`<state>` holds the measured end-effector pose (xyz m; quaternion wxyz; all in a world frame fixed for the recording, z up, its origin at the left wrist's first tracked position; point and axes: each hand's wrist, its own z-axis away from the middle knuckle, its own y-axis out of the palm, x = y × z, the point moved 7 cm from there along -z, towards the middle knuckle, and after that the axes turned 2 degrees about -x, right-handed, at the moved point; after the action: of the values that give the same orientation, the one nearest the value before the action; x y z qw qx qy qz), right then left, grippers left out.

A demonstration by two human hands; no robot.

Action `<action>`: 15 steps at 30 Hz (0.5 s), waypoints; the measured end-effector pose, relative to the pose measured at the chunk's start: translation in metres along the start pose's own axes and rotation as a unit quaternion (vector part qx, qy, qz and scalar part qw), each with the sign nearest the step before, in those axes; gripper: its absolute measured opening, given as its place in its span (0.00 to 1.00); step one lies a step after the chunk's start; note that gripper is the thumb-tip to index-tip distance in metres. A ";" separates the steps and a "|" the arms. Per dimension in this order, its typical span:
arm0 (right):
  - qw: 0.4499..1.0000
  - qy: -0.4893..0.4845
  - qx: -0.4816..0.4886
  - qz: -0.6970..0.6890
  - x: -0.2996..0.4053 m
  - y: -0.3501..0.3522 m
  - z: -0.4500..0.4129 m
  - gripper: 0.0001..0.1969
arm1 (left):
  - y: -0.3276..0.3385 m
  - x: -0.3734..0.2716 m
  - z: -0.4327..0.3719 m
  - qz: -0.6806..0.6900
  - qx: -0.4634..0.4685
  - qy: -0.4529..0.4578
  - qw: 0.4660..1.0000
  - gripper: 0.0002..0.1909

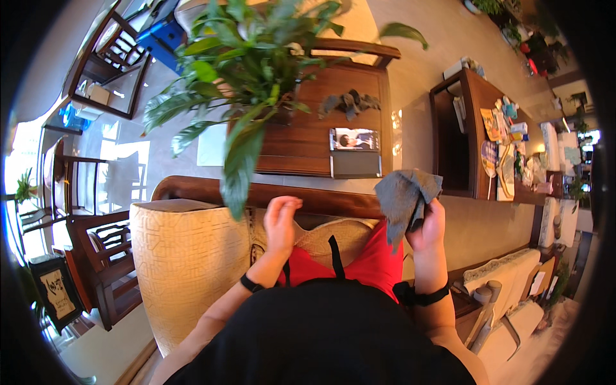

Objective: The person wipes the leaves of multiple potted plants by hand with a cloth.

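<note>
A wrinkled grey cloth [409, 204] hangs from my right hand [429, 226], pinched between the thumb and fingers. It is held up near the end of the dark wooden armrest [332, 203]. My left hand [280, 224] holds nothing; its fingers are loosely bent, above the same armrest. Past the armrest stands a brown wooden side table [308, 144]. On it lie a second crumpled grey cloth [350, 103] and a booklet with a photo of a person [355, 153]. A leafy potted plant [250, 72] covers the table's left part, and its pot is mostly hidden.
Long leaves reach over the armrest beside my left hand. A patterned beige cushion [187, 264] is at my left. To the right, a wooden cabinet table [474, 159] carries papers, hand fans and small packages. A blue box [163, 41] and wooden chairs [108, 269] stand further left.
</note>
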<state>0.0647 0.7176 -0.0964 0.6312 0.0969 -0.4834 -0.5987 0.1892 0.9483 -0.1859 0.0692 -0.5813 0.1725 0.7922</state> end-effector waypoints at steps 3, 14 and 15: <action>0.997 -0.011 -0.075 -0.036 0.034 -0.054 -0.021 0.21 | 0.090 0.018 -0.014 -0.183 0.081 0.106 0.974 0.05; 0.960 0.007 -0.157 0.232 0.141 -0.239 -0.107 0.12 | 0.208 0.065 -0.014 -0.619 0.025 0.273 0.736 0.08; 0.909 0.001 -0.175 0.379 0.152 -0.261 -0.112 0.11 | 0.209 0.067 -0.015 -0.624 0.025 0.270 0.733 0.09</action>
<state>-0.0546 0.4682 -0.2614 0.8181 -0.2052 -0.3705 -0.3892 0.1168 0.7419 -0.2129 0.5129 -0.7456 -0.1981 0.3765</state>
